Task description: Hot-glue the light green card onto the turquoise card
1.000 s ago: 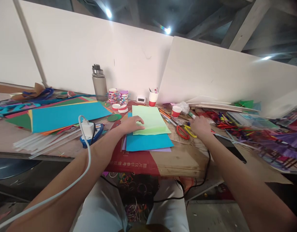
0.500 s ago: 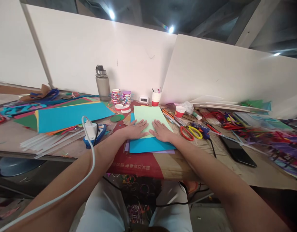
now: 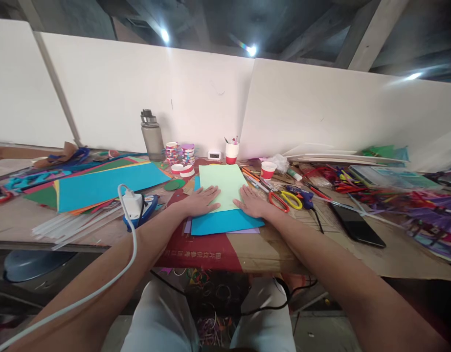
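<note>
A pale green sheet of paper (image 3: 221, 183) lies over a blue sheet (image 3: 225, 223), whose near part shows below it. Lavender paper (image 3: 252, 231) peeks out underneath. My left hand (image 3: 202, 200) rests flat on the left edge of the pale green sheet, fingers stretched out. On the opposite edge my right hand (image 3: 252, 201) lies flat too, its fingers spread. Neither hand grips anything. The sheets sit on a red and brown cardboard piece (image 3: 207, 252) at the table's front edge.
To the left are stacked coloured sheets (image 3: 108, 183), clear sticks (image 3: 75, 225) and a white plug (image 3: 133, 203) with a cable crossing my left forearm. At right lie scissors (image 3: 279, 201), a glue gun (image 3: 302, 195) and a phone (image 3: 355, 225). A bottle (image 3: 151, 137) and paper cups (image 3: 268, 170) stand farther back.
My hands have moved apart, from near the middle of the pale green sheet out to its two side edges. The camera view has shifted slightly.
</note>
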A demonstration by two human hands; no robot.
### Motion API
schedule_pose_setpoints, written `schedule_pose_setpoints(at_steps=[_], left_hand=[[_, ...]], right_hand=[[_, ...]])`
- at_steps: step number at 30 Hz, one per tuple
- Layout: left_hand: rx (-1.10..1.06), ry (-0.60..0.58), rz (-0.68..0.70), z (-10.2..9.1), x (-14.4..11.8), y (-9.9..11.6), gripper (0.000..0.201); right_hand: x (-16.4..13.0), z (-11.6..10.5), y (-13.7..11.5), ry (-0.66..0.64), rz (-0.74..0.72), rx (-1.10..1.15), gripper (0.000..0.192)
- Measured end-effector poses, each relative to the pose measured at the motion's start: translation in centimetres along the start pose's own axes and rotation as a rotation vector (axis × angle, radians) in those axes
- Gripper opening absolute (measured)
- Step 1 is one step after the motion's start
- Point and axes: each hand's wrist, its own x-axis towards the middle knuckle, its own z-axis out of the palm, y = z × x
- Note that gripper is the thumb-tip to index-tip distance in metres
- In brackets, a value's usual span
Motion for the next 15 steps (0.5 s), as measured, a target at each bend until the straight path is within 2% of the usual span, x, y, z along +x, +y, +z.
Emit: schedule_pose_setpoints(at_steps=[5,9,12,15], left_hand=[[-0.010,0.002,0.004,0.2,0.0,-0.3,0.070],[-0.012,-0.015,-0.007,-0.6,-0.5,0.1,0.068],[0.017,0.004,0.013,-1.5,-0.5,0.6,0.067],[0.009,0.093,0.031,-1.9,0.4,1.3,0.064]], right_hand=[[-0.8,0.1,0.5,0.005,0.082,-0.020,0.086],[-0.7,0.3,0.1,0.134,0.113,-0.041,0.085],[-0.4,-0.2,-0.9,0.296,0.030,-0.056,0.084],[-0.1,-0.4,-2.0,0.321,-0.125,-0.015,0.082]])
